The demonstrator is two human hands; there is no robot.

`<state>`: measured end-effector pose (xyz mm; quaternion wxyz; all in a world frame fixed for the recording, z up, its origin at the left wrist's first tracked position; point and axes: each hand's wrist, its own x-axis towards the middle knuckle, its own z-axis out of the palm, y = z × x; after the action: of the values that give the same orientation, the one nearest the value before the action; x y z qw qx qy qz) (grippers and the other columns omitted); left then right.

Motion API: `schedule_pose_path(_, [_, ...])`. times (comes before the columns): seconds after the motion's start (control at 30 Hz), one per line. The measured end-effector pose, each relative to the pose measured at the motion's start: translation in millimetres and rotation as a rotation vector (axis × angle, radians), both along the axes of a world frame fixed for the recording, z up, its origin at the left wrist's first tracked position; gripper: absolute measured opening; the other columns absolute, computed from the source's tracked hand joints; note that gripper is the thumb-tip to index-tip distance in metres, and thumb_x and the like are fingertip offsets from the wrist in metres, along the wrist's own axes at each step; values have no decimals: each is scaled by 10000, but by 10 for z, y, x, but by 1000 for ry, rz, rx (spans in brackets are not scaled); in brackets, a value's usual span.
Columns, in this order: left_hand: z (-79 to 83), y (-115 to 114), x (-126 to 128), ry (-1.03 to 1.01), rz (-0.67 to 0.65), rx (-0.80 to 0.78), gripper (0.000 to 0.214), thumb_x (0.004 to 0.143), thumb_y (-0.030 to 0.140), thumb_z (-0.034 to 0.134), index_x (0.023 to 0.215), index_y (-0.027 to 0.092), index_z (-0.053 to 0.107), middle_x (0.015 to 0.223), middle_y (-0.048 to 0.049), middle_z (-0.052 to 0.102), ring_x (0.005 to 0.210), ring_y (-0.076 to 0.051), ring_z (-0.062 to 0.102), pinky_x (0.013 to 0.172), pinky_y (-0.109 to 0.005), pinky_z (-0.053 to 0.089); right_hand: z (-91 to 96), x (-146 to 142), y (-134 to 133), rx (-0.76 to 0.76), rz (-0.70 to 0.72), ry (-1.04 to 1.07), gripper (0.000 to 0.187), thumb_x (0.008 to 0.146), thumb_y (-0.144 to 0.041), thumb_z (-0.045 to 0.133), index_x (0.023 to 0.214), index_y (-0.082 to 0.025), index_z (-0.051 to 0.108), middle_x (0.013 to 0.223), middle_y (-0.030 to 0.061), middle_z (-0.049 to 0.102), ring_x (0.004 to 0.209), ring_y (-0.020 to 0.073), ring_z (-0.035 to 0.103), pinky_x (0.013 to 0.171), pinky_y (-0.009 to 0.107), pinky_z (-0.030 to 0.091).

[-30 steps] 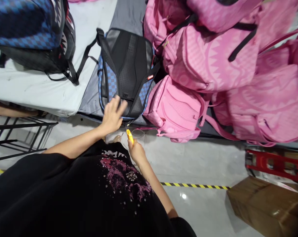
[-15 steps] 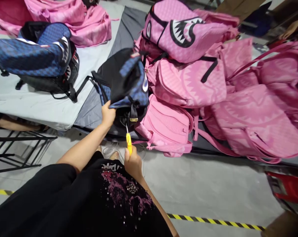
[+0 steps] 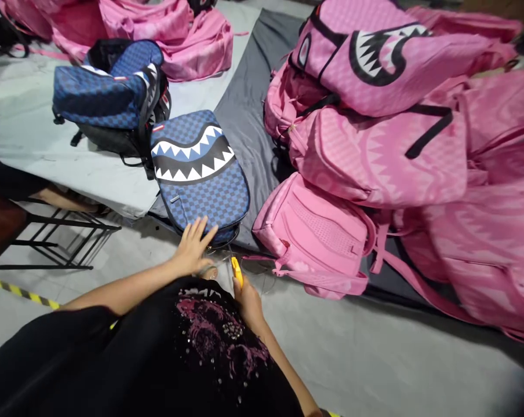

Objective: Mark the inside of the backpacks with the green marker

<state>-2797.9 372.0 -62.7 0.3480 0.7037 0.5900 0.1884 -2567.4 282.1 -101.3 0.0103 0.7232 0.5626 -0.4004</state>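
Observation:
A blue checked backpack (image 3: 203, 194) with a black-and-white shark-mouth print lies front side up at the table's near edge. On its near end rests my left hand (image 3: 193, 250), fingers spread and not gripping. My right hand (image 3: 247, 298), just below the bag and to the right, is closed around yellow thread snips (image 3: 237, 272). Their thin metal tip points up toward the bag's near edge; the blades are hard to make out. A second blue checked backpack (image 3: 101, 92) lies to the left, on top of a black one.
Pink backpacks are piled on the right, one with a shark mouth (image 3: 379, 55) on top and a smaller pink bag (image 3: 316, 231) near the edge. More pink bags (image 3: 196, 43) lie at the back left. A black metal-legged stool (image 3: 62, 243) stands at left beside another person's arm (image 3: 68, 200).
The blue backpack has been turned from its dark, crumpled side to its printed front and laid flat. My left hand has let go of its edge and opened. The view has shifted left.

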Motion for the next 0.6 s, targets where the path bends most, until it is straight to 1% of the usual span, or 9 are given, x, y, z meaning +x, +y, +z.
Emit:
schedule_pose_path(0.03, [-15,130,-42,100,-13,61,973,610,307,917,1480,180,501,1615,-189,328,1529,-381,241,1253,-546,188,-3,38,-23,-2,-14,37,416,990,-471,402,1162,-170,632,786,98,711,693,242,682,601,294,422])
schedule_pose_path(0.07, [-34,280,-66,177,-16,108,979,649,281,890,1511,139,447,1625,-223,272,1535,-402,200,1248,-570,182,5,79,-59,2,-31,77,439,982,-504,386,1142,-179,634,760,82,703,679,238,675,605,297,431])
schedule_pose_path(0.1, [-47,434,-78,217,-6,136,901,706,244,840,1506,105,449,1610,-248,290,1525,-412,227,1234,-577,217,24,118,-104,13,-50,125,468,975,-536,364,1123,-184,635,745,69,696,675,236,672,614,301,447])
schedule_pose_path(0.2, [34,841,-75,243,47,184,536,834,130,650,1369,119,613,1430,-217,574,1373,-369,517,1128,-505,415,109,174,-230,94,-115,282,543,954,-622,305,1030,-194,631,770,63,697,726,232,678,680,322,499])
schedule_pose_path(0.27, [229,1040,-73,251,65,238,396,879,146,592,1261,174,693,1239,-150,720,1183,-320,673,996,-433,515,165,129,-241,181,-174,369,568,959,-657,267,935,-205,611,798,66,688,772,225,670,743,334,511])
schedule_pose_path(0.33, [502,1197,-75,248,51,302,317,922,243,586,1209,221,719,1108,-91,774,1033,-273,731,881,-364,540,211,33,-174,273,-252,426,582,980,-655,206,906,-209,574,761,54,649,746,211,641,765,344,507])
schedule_pose_path(0.43, [884,1387,-82,178,-32,451,235,925,360,613,1053,224,756,914,-44,787,826,-205,737,714,-277,499,280,-108,-7,439,-364,503,546,1007,-600,192,1067,-190,547,671,3,560,628,190,565,692,344,493])
schedule_pose_path(0.5, [1029,1495,-97,90,-99,582,233,921,387,615,912,199,751,756,-24,749,671,-162,690,609,-251,436,332,-148,80,532,-386,543,500,1010,-562,257,1172,-179,534,629,-22,517,560,182,519,618,332,464])
schedule_pose_path(0.6, [1077,1631,-131,31,-131,721,311,922,431,598,767,182,701,611,-2,662,546,-132,602,531,-249,358,397,-136,167,550,-319,462,461,995,-536,316,1175,-186,557,654,-1,544,558,189,528,590,336,442])
